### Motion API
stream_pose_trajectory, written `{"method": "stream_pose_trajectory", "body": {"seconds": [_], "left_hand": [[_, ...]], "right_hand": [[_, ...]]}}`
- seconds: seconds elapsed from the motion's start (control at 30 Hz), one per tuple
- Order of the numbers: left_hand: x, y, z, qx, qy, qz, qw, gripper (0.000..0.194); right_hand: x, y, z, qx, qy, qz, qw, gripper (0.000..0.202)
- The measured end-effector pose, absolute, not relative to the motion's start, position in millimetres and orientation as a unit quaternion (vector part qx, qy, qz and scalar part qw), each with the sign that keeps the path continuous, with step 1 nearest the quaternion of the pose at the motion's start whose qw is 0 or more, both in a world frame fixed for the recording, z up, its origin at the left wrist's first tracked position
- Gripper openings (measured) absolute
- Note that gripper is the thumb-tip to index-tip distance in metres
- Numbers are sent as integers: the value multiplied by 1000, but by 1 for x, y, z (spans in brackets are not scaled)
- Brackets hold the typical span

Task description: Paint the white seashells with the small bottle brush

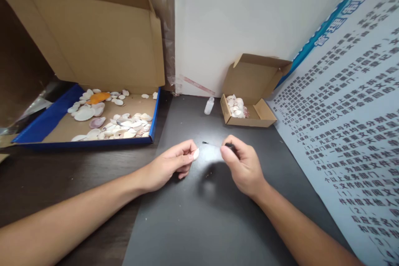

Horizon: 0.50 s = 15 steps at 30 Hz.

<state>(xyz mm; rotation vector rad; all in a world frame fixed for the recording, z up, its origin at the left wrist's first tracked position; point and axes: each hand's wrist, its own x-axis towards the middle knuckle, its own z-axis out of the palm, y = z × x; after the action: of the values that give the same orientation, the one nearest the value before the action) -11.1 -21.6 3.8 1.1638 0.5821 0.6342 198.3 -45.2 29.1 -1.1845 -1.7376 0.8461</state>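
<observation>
Between thumb and fingertips, my left hand (174,161) pinches a small white seashell (196,154) above the dark grey mat. My right hand (245,164) is closed around the black cap of a small applicator brush (230,147). Its thin clear stem points left, and the dark bristles (205,143) end a short way from the shell, not touching it. Farther back stands a small uncapped bottle (209,106), whitish and translucent, with a narrow neck.
At the left, an open blue-edged cardboard box (56,133) holds many shells and an orange one (98,98). A smaller open carton (249,122) with shells stands back right. A white wall panel (218,29) rises behind, and a printed board (343,104) slants along the right.
</observation>
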Motion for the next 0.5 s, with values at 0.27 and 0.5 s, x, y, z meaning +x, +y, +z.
{"method": "stream_pose_trajectory", "body": {"seconds": [0.27, 0.5], "left_hand": [[-11, -21, 9, 503, 298, 288, 759, 17], [-9, -22, 12, 525, 311, 263, 747, 26]], "right_hand": [[194, -48, 30, -493, -701, 307, 415, 27], [193, -49, 29, -513, -717, 271, 387, 29]]}}
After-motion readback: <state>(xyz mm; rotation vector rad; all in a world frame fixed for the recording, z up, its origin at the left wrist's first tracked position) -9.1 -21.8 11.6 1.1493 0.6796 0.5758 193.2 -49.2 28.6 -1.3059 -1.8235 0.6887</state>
